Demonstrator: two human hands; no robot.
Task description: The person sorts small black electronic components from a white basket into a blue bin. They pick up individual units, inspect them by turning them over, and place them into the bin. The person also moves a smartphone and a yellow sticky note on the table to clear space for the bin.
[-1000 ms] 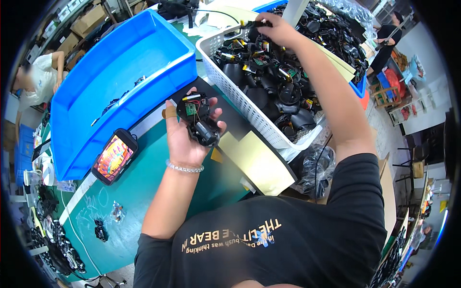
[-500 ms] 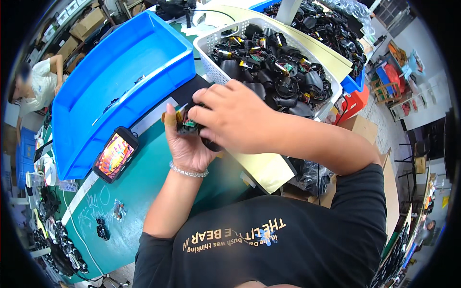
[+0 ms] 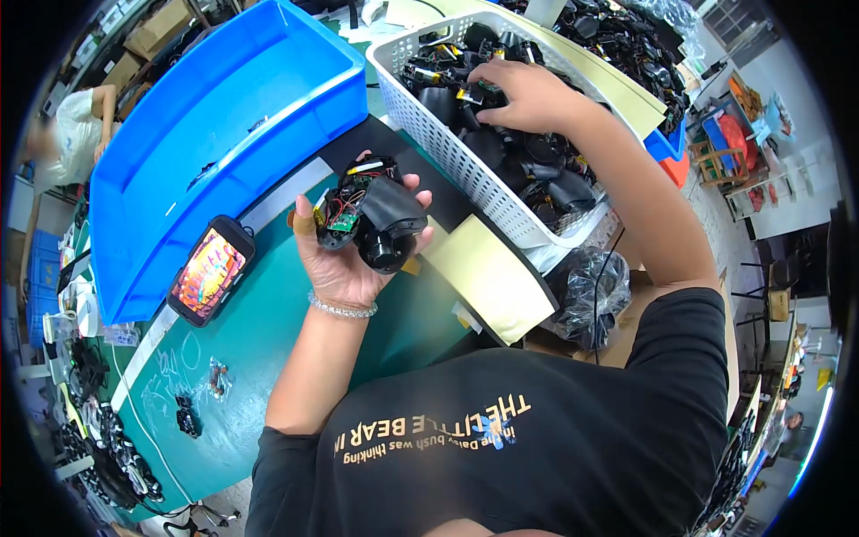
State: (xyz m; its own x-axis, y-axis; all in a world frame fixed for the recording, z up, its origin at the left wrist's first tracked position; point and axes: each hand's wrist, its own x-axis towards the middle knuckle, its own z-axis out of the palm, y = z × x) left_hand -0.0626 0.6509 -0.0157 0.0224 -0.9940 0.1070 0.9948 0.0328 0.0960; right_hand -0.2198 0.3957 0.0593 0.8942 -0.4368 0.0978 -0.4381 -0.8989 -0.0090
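My left hand point(image 3: 333, 270), palm up and wearing a beaded bracelet, cradles a black plastic device housing point(image 3: 394, 208). A small green circuit board, thin coloured wires and a round black part show on it. My right hand point(image 3: 537, 97) is over the white perforated basket point(image 3: 456, 170), thumb and forefinger apart above the black parts. Similar black housings point(image 3: 483, 143) with wires and bits of yellow fill that basket. Whether the right fingertips touch a part I cannot tell.
A large blue tray point(image 3: 224, 192) stands at the left, with a few small dark bits inside. Before it lies a phone point(image 3: 212, 270) with a lit screen. Yellow sheet point(image 3: 492, 277) lies beside the basket. Small parts point(image 3: 188, 416) lie on the green mat point(image 3: 259, 358). Another person point(image 3: 76, 143) is at far left.
My right hand has left the housing in my left hand and moved right and away, over the basket. The left hand keeps the housing, now more fully in sight.
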